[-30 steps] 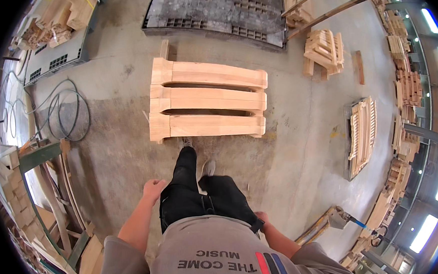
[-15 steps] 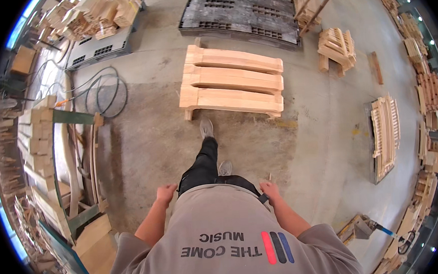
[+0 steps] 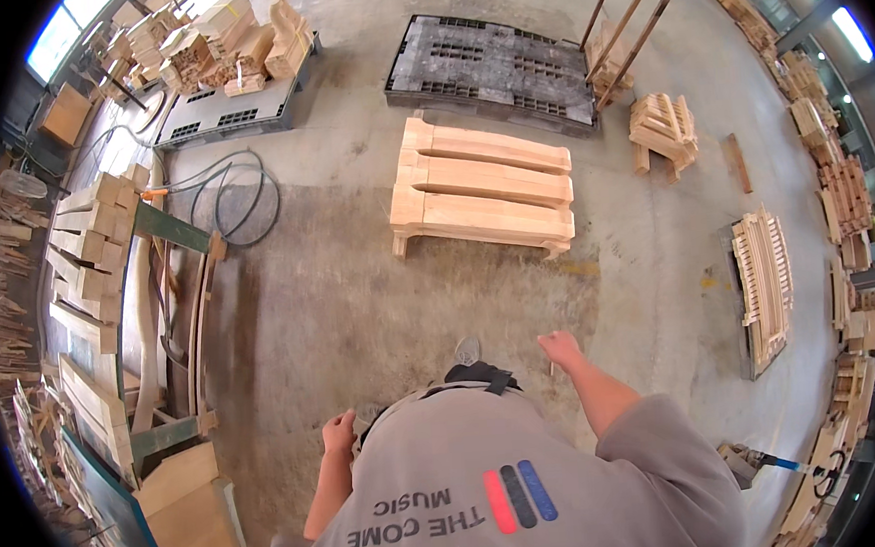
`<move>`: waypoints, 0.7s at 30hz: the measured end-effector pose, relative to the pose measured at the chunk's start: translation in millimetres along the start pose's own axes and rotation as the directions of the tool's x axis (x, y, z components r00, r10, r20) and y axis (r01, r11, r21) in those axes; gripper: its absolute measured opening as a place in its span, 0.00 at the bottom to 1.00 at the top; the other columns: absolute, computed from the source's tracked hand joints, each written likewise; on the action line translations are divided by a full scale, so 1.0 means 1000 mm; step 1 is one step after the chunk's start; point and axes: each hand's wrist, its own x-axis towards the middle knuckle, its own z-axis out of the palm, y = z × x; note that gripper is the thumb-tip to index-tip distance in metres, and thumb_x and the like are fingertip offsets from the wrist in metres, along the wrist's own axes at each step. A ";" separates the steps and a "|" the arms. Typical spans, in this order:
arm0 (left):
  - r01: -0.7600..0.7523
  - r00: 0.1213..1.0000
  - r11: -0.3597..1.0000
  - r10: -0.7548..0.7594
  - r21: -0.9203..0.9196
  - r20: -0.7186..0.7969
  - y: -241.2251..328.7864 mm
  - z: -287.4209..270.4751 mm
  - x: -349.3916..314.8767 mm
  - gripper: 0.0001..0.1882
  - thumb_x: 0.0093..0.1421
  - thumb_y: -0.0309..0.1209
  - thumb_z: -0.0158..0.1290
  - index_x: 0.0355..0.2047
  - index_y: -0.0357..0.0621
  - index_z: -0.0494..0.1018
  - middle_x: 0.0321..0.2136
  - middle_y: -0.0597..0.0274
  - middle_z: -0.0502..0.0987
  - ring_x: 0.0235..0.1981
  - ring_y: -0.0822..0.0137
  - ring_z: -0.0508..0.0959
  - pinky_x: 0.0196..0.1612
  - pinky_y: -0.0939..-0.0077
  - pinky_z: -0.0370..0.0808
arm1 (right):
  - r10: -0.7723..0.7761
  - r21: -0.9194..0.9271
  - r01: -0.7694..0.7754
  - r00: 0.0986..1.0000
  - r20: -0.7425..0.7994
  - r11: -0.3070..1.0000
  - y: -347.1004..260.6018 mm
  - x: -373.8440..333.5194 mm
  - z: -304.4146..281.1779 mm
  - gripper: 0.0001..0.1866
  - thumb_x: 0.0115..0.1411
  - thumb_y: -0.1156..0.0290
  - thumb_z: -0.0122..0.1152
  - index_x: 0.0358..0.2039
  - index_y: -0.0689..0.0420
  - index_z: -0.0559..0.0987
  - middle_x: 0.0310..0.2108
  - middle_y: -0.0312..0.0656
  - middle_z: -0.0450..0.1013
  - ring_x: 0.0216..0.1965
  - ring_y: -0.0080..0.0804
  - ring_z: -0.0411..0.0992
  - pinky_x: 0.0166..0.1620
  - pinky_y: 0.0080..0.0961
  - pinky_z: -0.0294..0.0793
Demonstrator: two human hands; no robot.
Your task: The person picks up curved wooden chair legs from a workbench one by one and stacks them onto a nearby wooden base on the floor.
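Note:
My right hand (image 3: 559, 349) is held out in front of me at my right, its fingers closed. A thin, pale, pencil-like thing shows just below the fingers; its kind is too small to tell. My left hand (image 3: 339, 432) hangs beside my left hip, curled closed with nothing seen in it. Ahead, beyond both hands, three long shaped wooden pieces (image 3: 492, 177) lie side by side on low wooden supports. Neither hand touches them. One grey shoe (image 3: 467, 350) shows below my waist.
A black plastic pallet (image 3: 490, 70) lies behind the wooden pieces, with upright rods (image 3: 634, 46) at its right end. Stacked slats (image 3: 764, 289) stand at the right. A green-framed rack (image 3: 169, 228) holds timber at the left, near a coiled hose (image 3: 278, 205) on the floor.
My right hand has swung forward and outward, while my left hand has dropped back toward my body. My forward leg has gone from sight. The view has tilted up slightly.

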 end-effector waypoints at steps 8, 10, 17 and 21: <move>-0.159 0.979 0.979 0.173 0.129 -0.104 -0.139 -0.137 0.046 0.23 0.55 0.45 0.56 0.38 0.35 0.79 0.32 0.52 0.81 0.35 0.66 0.79 0.40 0.70 0.73 | -0.215 -0.104 0.228 0.969 0.125 0.968 -0.181 -0.020 0.130 0.23 0.54 0.50 0.58 0.36 0.58 0.82 0.32 0.49 0.78 0.34 0.43 0.76 0.40 0.37 0.74; -0.037 0.989 0.988 0.057 0.151 -0.134 -0.209 -0.183 0.061 0.24 0.56 0.48 0.54 0.38 0.36 0.79 0.34 0.51 0.81 0.37 0.65 0.79 0.43 0.70 0.72 | -0.284 -0.004 0.288 0.944 0.168 0.958 -0.235 -0.048 0.180 0.23 0.54 0.49 0.58 0.37 0.58 0.81 0.34 0.49 0.78 0.33 0.42 0.76 0.40 0.37 0.74; 0.343 0.878 0.846 -0.444 -0.408 -0.181 -0.340 -0.274 0.028 0.18 0.57 0.45 0.54 0.32 0.39 0.74 0.26 0.56 0.76 0.24 0.63 0.73 0.29 0.66 0.69 | -0.466 -0.100 0.531 0.807 0.364 0.842 -0.337 -0.097 0.291 0.22 0.53 0.53 0.59 0.37 0.60 0.81 0.34 0.52 0.78 0.37 0.40 0.76 0.41 0.36 0.73; 0.248 0.836 0.689 -0.507 -0.681 -0.209 -0.288 -0.279 0.020 0.13 0.56 0.39 0.56 0.26 0.41 0.72 0.17 0.62 0.68 0.15 0.66 0.66 0.19 0.69 0.65 | -0.313 -0.050 0.340 0.906 0.286 0.939 -0.327 -0.053 0.301 0.23 0.58 0.53 0.55 0.41 0.59 0.81 0.39 0.50 0.78 0.43 0.40 0.74 0.46 0.38 0.71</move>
